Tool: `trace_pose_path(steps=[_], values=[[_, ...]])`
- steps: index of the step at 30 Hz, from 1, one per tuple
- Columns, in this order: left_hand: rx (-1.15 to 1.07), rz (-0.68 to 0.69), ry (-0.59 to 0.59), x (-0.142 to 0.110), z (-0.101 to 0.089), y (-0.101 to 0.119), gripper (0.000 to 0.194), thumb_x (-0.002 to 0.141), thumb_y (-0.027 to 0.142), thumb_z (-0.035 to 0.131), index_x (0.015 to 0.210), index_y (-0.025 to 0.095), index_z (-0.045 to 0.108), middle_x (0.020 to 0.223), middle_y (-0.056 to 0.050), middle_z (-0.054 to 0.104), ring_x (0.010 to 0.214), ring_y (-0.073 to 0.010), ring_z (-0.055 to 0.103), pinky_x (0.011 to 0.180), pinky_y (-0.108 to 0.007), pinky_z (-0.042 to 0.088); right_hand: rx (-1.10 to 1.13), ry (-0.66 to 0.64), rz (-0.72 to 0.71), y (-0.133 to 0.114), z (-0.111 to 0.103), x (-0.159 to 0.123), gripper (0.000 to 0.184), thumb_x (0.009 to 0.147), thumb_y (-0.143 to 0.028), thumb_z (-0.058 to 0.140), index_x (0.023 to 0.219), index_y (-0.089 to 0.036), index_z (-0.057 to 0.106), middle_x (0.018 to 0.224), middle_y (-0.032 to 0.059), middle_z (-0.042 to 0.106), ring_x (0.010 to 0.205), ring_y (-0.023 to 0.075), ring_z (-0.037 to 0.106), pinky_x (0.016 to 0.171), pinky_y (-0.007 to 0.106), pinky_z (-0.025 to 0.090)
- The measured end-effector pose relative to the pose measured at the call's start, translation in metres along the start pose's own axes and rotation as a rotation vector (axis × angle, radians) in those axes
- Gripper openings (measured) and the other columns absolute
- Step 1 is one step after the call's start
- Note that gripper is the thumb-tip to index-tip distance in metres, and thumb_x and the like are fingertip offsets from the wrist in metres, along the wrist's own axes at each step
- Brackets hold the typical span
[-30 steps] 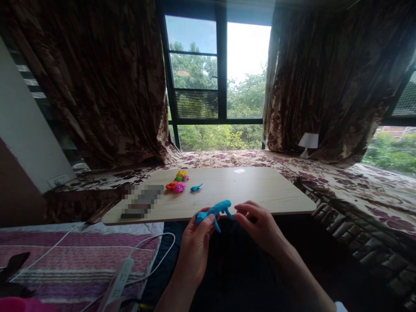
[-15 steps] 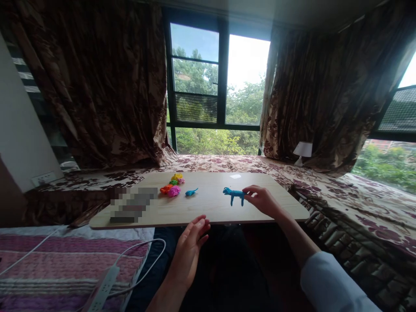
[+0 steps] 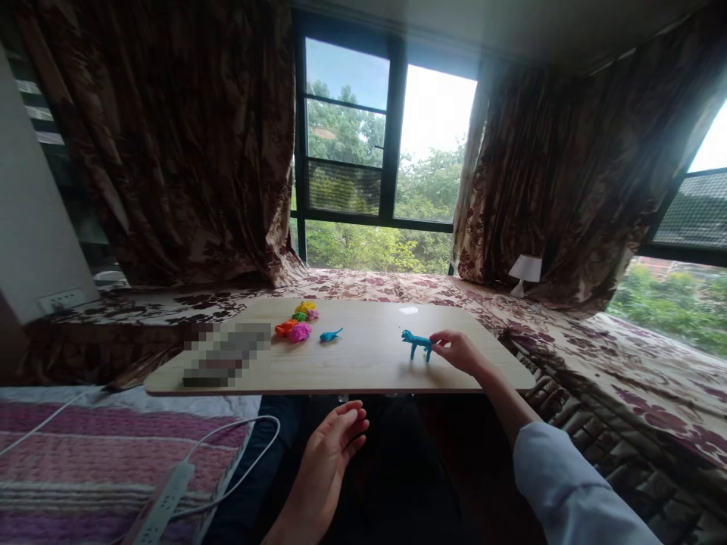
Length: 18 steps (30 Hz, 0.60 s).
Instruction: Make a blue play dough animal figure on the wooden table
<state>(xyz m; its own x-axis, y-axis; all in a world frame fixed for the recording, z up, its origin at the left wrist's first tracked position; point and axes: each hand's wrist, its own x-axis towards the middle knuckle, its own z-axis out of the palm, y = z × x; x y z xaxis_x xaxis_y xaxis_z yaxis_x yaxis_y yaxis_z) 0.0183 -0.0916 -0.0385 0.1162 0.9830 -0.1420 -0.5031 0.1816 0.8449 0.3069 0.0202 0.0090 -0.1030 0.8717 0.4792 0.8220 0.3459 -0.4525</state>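
Note:
A blue four-legged animal figure, seemingly of modelling clay, stands on or just above the right part of the pale wooden table. My right hand pinches its rear end, at the side away from its head. Below the table's front edge, over my lap, my left hand is raised with fingers loosely curled and apart, holding nothing. A small blue clay piece with a thin tail lies left of the figure. Beyond it sit clay lumps in pink, orange, green and yellow.
A pixelated patch covers something at the table's left end. Left of my legs, a white power strip with a looping cable rests on a striped quilt. A small white lamp stands on the flowered window ledge behind.
The blue figure in my right hand has shifted a little to the right and turned slightly. My left hand has dropped a little, away from the table edge. The view has tilted slightly.

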Motion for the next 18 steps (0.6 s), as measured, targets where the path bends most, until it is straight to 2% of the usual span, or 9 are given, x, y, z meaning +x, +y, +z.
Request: trace_pose_path(steps=[12,18], values=[[-0.041,-0.012,0.009,-0.0012,0.0009,-0.0003,0.024,0.072,0.025,0.065,0.095,0.018,0.064,0.095,-0.007,0.066,0.085,-0.0156,0.062,0.073,-0.026,0.049,-0.012,-0.026,0.049,-0.0013,-0.0038,-0.0005,0.025,0.075,-0.026,0.057,0.097,-0.02,0.067,0.088,0.0045,0.07,0.079,0.0191,0.063,0.074,0.03,0.047],[-0.028,-0.011,0.01,-0.0004,0.002,0.001,0.024,0.072,0.025,0.065,0.095,0.018,0.065,0.095,-0.007,0.065,0.086,-0.0162,0.062,0.075,-0.028,0.05,-0.001,-0.031,0.074,-0.0022,-0.0066,0.0008,0.026,0.075,-0.028,0.058,0.098,-0.021,0.067,0.088,0.005,0.07,0.079,0.0194,0.064,0.074,0.03,0.047]])
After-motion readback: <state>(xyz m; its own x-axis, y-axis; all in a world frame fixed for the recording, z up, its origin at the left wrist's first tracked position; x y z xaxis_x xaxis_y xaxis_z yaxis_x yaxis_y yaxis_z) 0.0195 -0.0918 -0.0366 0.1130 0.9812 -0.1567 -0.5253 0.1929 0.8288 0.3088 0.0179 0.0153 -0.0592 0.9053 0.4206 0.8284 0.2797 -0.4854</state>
